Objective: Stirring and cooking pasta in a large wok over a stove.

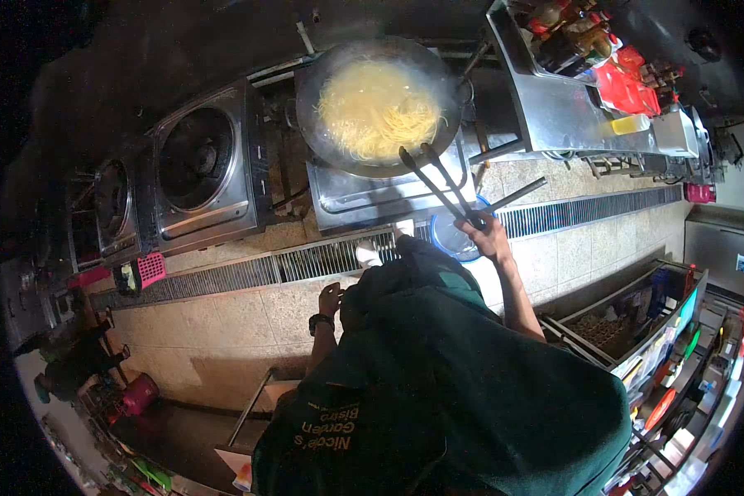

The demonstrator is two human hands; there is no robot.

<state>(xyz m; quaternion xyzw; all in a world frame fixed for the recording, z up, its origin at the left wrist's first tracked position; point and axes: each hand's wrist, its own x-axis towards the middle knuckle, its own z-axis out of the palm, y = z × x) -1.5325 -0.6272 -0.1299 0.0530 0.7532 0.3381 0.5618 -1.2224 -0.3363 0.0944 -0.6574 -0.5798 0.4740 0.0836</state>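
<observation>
A large dark wok (322,146) sits on a steel stove (372,201) in front of me, with steam rising off it. Yellow noodles (409,121) lie in cloudy, pale liquid inside. My right hand (488,234) grips a pair of dark tongs (437,189) near their joined end; the tips are apart at the wok's near rim, beside the noodles. My left hand (330,299), with a black watch on the wrist, hangs by my side next to the dark green apron; its fingers are partly curled and nothing can be seen in them.
A blue-rimmed round container (440,239) stands on the floor below the tongs. A floor drain grate (552,214) runs along the stoves. More burners (198,158) are at left; a steel counter (552,118) with bottles is at upper right. Shelving (632,366) stands behind at right.
</observation>
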